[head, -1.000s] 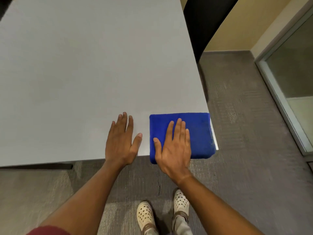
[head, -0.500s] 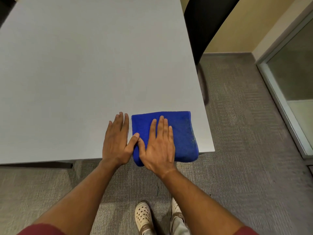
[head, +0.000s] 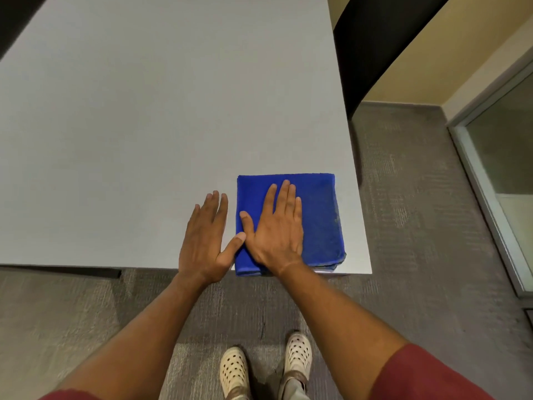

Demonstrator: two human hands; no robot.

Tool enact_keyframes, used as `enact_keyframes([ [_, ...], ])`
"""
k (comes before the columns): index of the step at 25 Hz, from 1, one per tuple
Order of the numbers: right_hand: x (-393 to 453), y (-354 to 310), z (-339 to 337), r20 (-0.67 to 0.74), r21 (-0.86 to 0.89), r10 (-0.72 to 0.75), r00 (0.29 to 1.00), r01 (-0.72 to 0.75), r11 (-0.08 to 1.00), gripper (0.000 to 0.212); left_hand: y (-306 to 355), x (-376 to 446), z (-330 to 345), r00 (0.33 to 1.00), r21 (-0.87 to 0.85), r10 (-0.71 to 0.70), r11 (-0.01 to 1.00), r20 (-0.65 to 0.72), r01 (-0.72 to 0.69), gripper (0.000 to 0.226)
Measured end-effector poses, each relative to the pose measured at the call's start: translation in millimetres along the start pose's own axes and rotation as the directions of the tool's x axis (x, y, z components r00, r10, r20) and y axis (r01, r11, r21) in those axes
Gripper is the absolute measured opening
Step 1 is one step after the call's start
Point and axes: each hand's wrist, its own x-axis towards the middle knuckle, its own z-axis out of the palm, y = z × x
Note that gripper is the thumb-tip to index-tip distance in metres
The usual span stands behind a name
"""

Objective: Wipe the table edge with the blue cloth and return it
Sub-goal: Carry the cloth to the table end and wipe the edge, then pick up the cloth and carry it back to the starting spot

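A folded blue cloth (head: pixel 317 215) lies on the grey table (head: pixel 144 125) near its front right corner, and its near side reaches the table's front edge (head: pixel 86 266). My right hand (head: pixel 277 229) lies flat on the cloth's left half, palm down, pressing it onto the table. My left hand (head: pixel 206 241) rests flat on the bare tabletop just left of the cloth. Its fingers are straight and its thumb touches the cloth's left side.
A black chair back (head: pixel 372 47) stands past the table's right edge. Grey carpet (head: pixel 418 226) covers the floor to the right and in front. A glass panel in a metal frame (head: pixel 490 168) lines the far right. My white shoes (head: pixel 265 368) stand below the table edge.
My right hand slid the cloth left from the table's right corner, along the front edge, until it met my left thumb. The left hand stayed in place.
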Motion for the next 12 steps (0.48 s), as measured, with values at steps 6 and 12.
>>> enact_keyframes([
  [6,-4,15,-20,0.016,0.254,-0.099,0.995,0.092,0.963,0.078,9,9,-15,0.995,-0.153,-0.098,0.983,0.026,0.101,0.082],
  [12,47,75,-65,-0.094,0.134,-0.137,0.986,0.149,0.98,0.038,21,62,-33,0.992,-0.15,-0.113,0.981,0.055,0.12,0.059],
])
